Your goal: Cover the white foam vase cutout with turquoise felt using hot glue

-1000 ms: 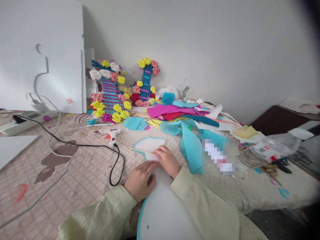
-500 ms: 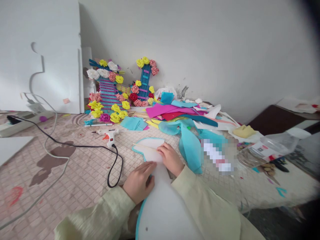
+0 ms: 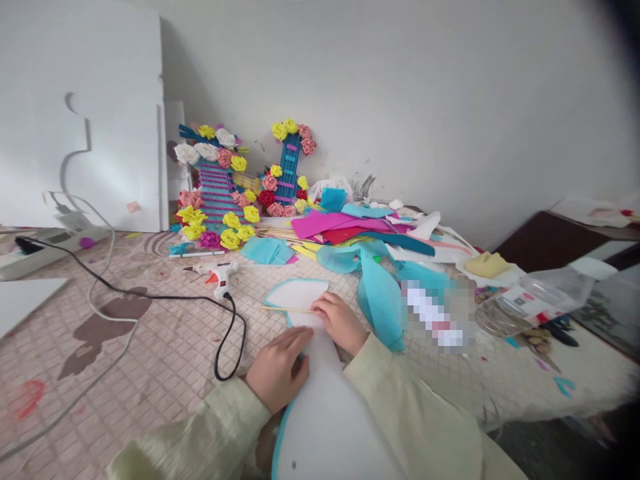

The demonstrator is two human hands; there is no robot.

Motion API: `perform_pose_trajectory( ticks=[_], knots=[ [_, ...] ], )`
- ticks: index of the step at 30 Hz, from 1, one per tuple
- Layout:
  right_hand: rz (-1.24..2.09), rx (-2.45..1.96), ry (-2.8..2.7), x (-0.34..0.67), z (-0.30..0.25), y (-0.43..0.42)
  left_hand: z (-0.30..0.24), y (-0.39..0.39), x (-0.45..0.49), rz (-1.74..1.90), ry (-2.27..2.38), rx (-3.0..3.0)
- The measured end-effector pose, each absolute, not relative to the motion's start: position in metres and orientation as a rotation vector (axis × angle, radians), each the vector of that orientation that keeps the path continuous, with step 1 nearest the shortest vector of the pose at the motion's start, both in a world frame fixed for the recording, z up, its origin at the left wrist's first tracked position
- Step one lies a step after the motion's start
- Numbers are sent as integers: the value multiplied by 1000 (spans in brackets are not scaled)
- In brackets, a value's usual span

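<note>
A white foam cut-out (image 3: pixel 320 427) with a teal edge lies from my lap up onto the table. My left hand (image 3: pixel 278 369) rests flat on its left rim, fingers stretched out together. My right hand (image 3: pixel 339 320) pinches a thin wooden stick (image 3: pixel 286 309) that lies across the narrow upper part of the cut-out, pointing left.
A white glue gun (image 3: pixel 219 275) with a black cord (image 3: pixel 231 340) lies left of the cut-out. Two flower-covered stick models (image 3: pixel 220 190) stand by the wall. Coloured foam sheets (image 3: pixel 350 230) pile behind, a clear plastic bottle (image 3: pixel 543 293) lies right, a power strip (image 3: pixel 35 250) far left.
The view has tilted slightly. My right hand and the stick have shifted a little on the cut-out; my left hand stays on the rim.
</note>
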State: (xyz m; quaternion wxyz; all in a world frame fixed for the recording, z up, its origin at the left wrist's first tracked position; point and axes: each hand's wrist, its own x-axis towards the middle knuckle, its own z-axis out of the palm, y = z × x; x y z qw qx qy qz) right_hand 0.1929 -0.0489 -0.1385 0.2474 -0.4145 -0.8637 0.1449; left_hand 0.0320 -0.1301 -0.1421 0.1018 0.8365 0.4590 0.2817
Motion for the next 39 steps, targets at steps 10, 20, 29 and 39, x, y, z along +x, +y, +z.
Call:
perform_pose_trajectory(
  ticks=[10, 20, 29, 39],
  knots=[
    [345, -1195, -2155, 204, -143, -38, -143, -130, 31, 886, 1328, 2471],
    [221, -1481, -2164, 228, -116, 13, -145, -130, 29, 893, 1338, 2518],
    [243, -1551, -2171, 194, -106, 32, -145, -129, 26, 878, 1241, 2659],
    [762, -1333, -2376, 170, -94, -37, -107, -195, 16, 1450, 1104, 2488]
  ],
)
